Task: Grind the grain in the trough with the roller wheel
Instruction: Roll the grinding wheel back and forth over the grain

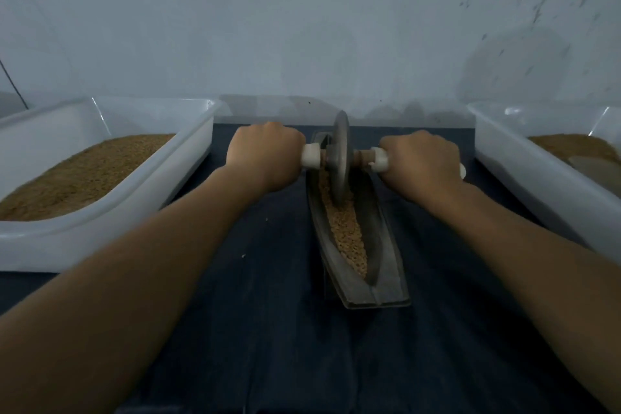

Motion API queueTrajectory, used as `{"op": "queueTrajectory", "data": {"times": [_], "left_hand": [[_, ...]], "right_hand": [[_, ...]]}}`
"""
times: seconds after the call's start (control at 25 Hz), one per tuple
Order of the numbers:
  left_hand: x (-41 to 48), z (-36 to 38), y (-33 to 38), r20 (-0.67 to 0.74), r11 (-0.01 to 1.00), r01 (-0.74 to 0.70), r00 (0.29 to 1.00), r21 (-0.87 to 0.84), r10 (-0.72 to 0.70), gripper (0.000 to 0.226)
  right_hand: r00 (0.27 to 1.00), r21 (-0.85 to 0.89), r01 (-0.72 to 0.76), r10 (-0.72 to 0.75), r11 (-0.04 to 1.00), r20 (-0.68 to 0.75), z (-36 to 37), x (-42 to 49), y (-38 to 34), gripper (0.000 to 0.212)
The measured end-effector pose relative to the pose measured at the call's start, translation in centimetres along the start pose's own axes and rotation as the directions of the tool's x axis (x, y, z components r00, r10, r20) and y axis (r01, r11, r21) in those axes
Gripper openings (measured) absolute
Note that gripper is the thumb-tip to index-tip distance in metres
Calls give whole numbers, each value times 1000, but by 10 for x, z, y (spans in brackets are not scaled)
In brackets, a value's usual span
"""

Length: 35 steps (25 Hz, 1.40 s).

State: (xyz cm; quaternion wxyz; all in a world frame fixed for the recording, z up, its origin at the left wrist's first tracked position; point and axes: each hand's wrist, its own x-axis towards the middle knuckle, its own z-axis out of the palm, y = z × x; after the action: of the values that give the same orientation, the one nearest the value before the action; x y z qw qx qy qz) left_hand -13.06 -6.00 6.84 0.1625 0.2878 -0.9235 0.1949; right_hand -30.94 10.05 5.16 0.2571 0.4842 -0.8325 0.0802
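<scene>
**Both hands on the roller wheel, far half of the trough**

A long, dark grey, boat-shaped metal trough (386,279) lies on a dark blue cloth (275,296), with its length running away from the person. It is placed between the left tray (188,158) and the right tray (524,175), both of white plastic. Light brown grain (347,235) fills the narrow channel of the trough in a strip, from close to the near end up to the wheel.

The roller wheel (340,158), a flat grey metal disc, stands upright on its edge in the channel, in the far half of the trough. Its lower rim is sunk into the grain. A brown wooden axle (363,155) passes through the middle of the disc and carries a white handle on each side.

The left hand (263,153) is closed as a fist around the left handle (311,155); only the inner white end of it shows beside the knuckles. The right hand (420,161) grips the right handle (379,159) in the same way, and a small white tip comes out at the outer side of this hand. Both forearms are bare and stretched forward.

The left tray holds a wide layer of brown granular material (84,175). The right tray holds a smaller amount of similar material (571,146). One or two loose grains (243,255) lie on the cloth, left of the trough. Behind everything stands a pale wall (302,27).
</scene>
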Motion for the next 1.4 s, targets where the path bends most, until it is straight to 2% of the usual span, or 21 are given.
{"op": "queueTrajectory", "data": {"times": [0.16,0.24,0.32,0.4,0.48,0.6,0.72,0.8,0.88,0.96,1.04,1.08,1.16,1.24,1.32,1.4], "left_hand": [[-10,-13,6,7,998,-30,1000,51,29,14],[-47,-14,10,-120,994,-81,989,71,89,17],[-81,-18,7,-214,989,-140,966,46,147,43],[-85,-20,5,-239,991,-135,962,9,134,54],[-73,-9,10,-153,999,-42,987,27,45,45],[-25,8,12,-117,996,86,989,-7,-86,16],[-5,6,7,-36,993,107,993,-54,-109,7],[-25,5,6,-53,994,85,995,-74,-89,14],[-60,2,8,-186,999,-5,983,-46,-4,33],[-84,-14,8,-255,995,-102,962,-10,96,54],[-83,-21,9,-273,994,-109,957,-13,102,60],[-79,-19,12,-230,997,-77,970,-2,75,57],[-59,-5,14,-136,999,12,991,31,-8,37],[-22,2,12,-52,997,73,996,-17,-73,11],[-1,0,9,33,995,90,996,-32,-89,9],[-8,-6,12,30,998,57,998,-16,-56,7]], "right_hand": [[998,6,-10,10,1000,56,-7,-11,1,25],[996,-35,66,-68,997,-59,-16,-50,10,26],[968,-23,158,-160,987,-196,-31,-78,16,25],[951,-77,181,-194,981,-242,-38,-75,16,26],[983,-180,121,-143,976,-116,-30,-54,7,28],[999,-105,36,-36,994,5,-10,-6,-3,24],[1000,-120,28,-27,992,9,-11,13,-8,21],[998,-134,69,-69,989,0,-19,-4,-5,27],[990,-176,120,-132,977,-55,-25,-38,1,36],[979,-139,166,-180,976,-92,-35,-65,9,40],[986,-130,142,-152,981,-72,-35,-73,11,40],[989,-158,119,-132,980,-73,-32,-68,9,38],[991,-176,89,-104,980,-82,-22,-42,1,31],[998,-79,59,-60,995,-21,-12,-7,-7,24],[998,-52,21,-18,998,61,-7,16,-8,19],[997,-39,13,-10,999,73,-6,6,-2,22]]}}
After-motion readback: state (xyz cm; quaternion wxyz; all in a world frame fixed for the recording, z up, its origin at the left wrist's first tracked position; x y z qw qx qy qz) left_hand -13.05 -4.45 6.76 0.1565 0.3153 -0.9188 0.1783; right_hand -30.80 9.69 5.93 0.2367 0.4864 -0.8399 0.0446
